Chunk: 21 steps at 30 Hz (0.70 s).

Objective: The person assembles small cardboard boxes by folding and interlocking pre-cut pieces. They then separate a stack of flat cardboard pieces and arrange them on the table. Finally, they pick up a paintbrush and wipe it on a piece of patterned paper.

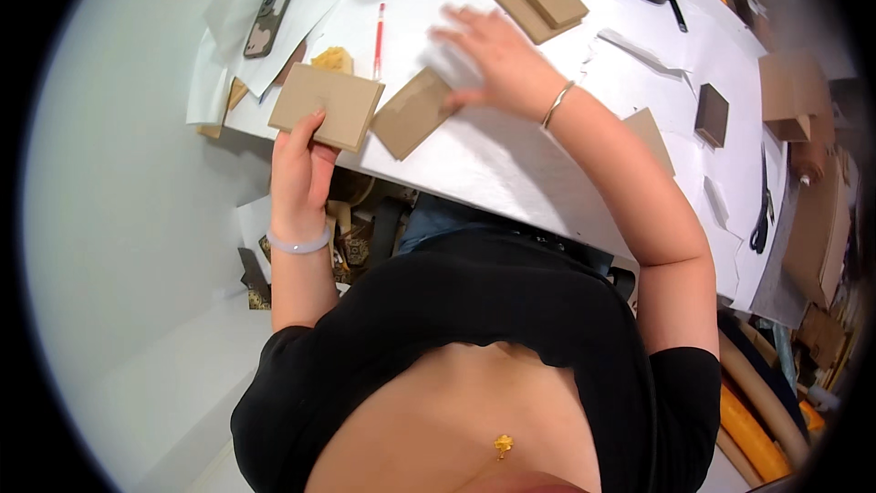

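Through the head camera I see the left hand (308, 157) pinching a flat, tan, rectangular board (319, 110) at its near edge, thumb on the top face and fingers curled beneath. That board is raised near the table's edge. The right hand (497, 59) is blurred, its fingers spread wide with nothing visible in its grasp; its thumb is at a second tan rectangular board (412, 119), and I cannot tell whether they touch. This one lies on the white-covered table (538, 178).

Just beyond the held board I find a crumpled yellow lump (333, 58) and a slim red-and-white pen (379, 41); any print on the pen is too small for me to read. Past the right hand sit stacked tan boards (540, 2), the smaller on top. Farther out are a dark phone with pale patches (269, 21), left, and a small dark-brown block (712, 116) and black-handled scissors (761, 219), right.
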Each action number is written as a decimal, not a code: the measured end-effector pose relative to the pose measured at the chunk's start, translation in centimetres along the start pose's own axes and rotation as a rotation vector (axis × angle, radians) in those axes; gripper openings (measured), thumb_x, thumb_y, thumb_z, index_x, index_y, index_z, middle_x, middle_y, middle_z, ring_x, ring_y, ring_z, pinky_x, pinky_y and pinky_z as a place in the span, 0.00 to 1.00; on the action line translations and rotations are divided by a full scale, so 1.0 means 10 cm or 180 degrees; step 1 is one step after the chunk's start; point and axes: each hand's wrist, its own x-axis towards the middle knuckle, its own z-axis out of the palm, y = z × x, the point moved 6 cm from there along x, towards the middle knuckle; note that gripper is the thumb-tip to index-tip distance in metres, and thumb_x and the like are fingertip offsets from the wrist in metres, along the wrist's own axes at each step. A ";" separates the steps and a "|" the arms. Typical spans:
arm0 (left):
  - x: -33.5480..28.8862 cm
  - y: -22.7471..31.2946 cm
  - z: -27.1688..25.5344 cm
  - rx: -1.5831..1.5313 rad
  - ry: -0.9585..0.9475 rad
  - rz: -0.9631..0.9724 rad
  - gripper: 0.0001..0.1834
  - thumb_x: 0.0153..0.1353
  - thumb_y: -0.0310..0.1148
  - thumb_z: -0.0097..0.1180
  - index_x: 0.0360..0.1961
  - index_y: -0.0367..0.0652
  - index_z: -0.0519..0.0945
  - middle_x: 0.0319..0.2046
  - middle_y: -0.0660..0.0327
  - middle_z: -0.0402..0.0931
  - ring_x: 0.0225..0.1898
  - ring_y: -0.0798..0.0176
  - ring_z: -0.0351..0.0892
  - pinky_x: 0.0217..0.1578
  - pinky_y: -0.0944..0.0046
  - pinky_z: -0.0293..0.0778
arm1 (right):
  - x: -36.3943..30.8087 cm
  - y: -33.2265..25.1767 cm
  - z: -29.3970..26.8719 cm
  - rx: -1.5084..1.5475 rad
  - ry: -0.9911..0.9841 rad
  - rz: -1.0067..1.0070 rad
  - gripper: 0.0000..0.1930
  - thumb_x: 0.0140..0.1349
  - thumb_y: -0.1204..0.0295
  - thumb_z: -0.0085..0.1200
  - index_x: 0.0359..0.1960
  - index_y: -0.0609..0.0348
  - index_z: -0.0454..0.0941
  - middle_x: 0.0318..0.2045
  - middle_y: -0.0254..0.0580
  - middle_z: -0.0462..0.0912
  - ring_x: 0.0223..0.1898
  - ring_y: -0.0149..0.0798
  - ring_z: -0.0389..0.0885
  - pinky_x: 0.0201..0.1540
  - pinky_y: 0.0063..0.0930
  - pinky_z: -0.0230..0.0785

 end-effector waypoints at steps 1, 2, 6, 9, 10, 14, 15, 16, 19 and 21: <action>0.03 0.00 -0.01 -0.0068 -0.0027 -0.0024 0.25 0.73 0.26 0.53 0.69 0.32 0.69 0.63 0.52 0.77 0.62 0.55 0.80 0.62 0.54 0.78 | 0.01 -0.21 0.14 0.0247 -0.0261 -0.0315 0.46 0.51 0.52 0.78 0.73 0.49 0.71 0.76 0.51 0.66 0.72 0.58 0.68 0.77 0.56 0.56; 0.07 -0.01 -0.02 -0.0131 -0.0055 -0.0036 0.24 0.73 0.26 0.53 0.69 0.33 0.69 0.62 0.53 0.77 0.61 0.55 0.80 0.61 0.54 0.79 | 0.02 -0.38 0.22 0.0385 -0.0490 -0.0378 0.46 0.48 0.56 0.80 0.71 0.50 0.73 0.73 0.50 0.70 0.70 0.57 0.69 0.76 0.53 0.59; -0.02 -0.03 0.10 -0.0204 -0.0078 -0.0056 0.23 0.73 0.26 0.53 0.68 0.34 0.71 0.61 0.54 0.79 0.60 0.56 0.81 0.60 0.55 0.79 | 0.12 -0.43 0.33 0.0882 -0.1126 -0.0179 0.41 0.47 0.61 0.79 0.66 0.52 0.78 0.62 0.46 0.77 0.60 0.51 0.74 0.69 0.41 0.68; -0.07 -0.09 0.07 -0.0207 -0.0094 -0.0195 0.24 0.73 0.26 0.53 0.68 0.34 0.70 0.61 0.53 0.78 0.61 0.56 0.81 0.61 0.54 0.79 | -0.02 -0.37 0.21 0.0763 -0.1013 0.0216 0.40 0.46 0.61 0.79 0.65 0.52 0.79 0.58 0.46 0.78 0.59 0.50 0.75 0.68 0.40 0.69; -0.07 -0.14 0.02 -0.0185 -0.0078 -0.0277 0.24 0.73 0.26 0.53 0.68 0.33 0.70 0.62 0.52 0.78 0.62 0.55 0.81 0.61 0.54 0.79 | -0.11 -0.34 0.17 0.0637 -0.0853 0.0286 0.39 0.47 0.60 0.78 0.64 0.53 0.79 0.54 0.47 0.78 0.58 0.51 0.75 0.67 0.41 0.70; -0.08 -0.42 0.07 -0.0212 -0.0115 -0.0573 0.24 0.73 0.25 0.53 0.68 0.32 0.69 0.61 0.51 0.78 0.61 0.55 0.82 0.61 0.55 0.80 | -0.50 -0.26 -0.10 0.0094 -0.0605 0.0807 0.37 0.49 0.57 0.76 0.63 0.55 0.80 0.53 0.49 0.78 0.57 0.51 0.76 0.65 0.41 0.71; -0.08 -0.47 0.13 -0.0070 -0.0184 -0.0665 0.24 0.73 0.25 0.53 0.68 0.32 0.69 0.61 0.52 0.78 0.60 0.55 0.82 0.60 0.55 0.81 | -0.60 -0.22 -0.16 0.0033 -0.0495 0.1008 0.38 0.49 0.57 0.76 0.63 0.56 0.80 0.53 0.49 0.78 0.57 0.51 0.76 0.64 0.41 0.72; -0.07 -0.53 0.21 0.0068 -0.0260 -0.0756 0.24 0.73 0.25 0.53 0.68 0.32 0.70 0.60 0.52 0.79 0.60 0.56 0.82 0.60 0.55 0.81 | -0.71 -0.18 -0.22 -0.0038 -0.0383 0.1211 0.38 0.49 0.56 0.76 0.63 0.57 0.80 0.53 0.49 0.78 0.56 0.51 0.77 0.63 0.41 0.72; -0.02 -0.71 0.44 0.0317 -0.0434 -0.0880 0.24 0.72 0.24 0.56 0.67 0.33 0.71 0.58 0.53 0.80 0.58 0.58 0.83 0.57 0.56 0.83 | -1.02 -0.13 -0.33 -0.0367 -0.0079 0.1591 0.39 0.50 0.54 0.76 0.60 0.64 0.79 0.51 0.51 0.77 0.53 0.51 0.77 0.59 0.41 0.74; 0.03 -0.83 0.59 0.0506 -0.0479 -0.0909 0.24 0.71 0.24 0.57 0.67 0.34 0.71 0.58 0.53 0.80 0.58 0.58 0.83 0.56 0.56 0.83 | -1.18 -0.17 -0.41 -0.0475 -0.0032 0.1892 0.39 0.50 0.54 0.76 0.61 0.64 0.79 0.51 0.52 0.77 0.53 0.52 0.78 0.59 0.41 0.74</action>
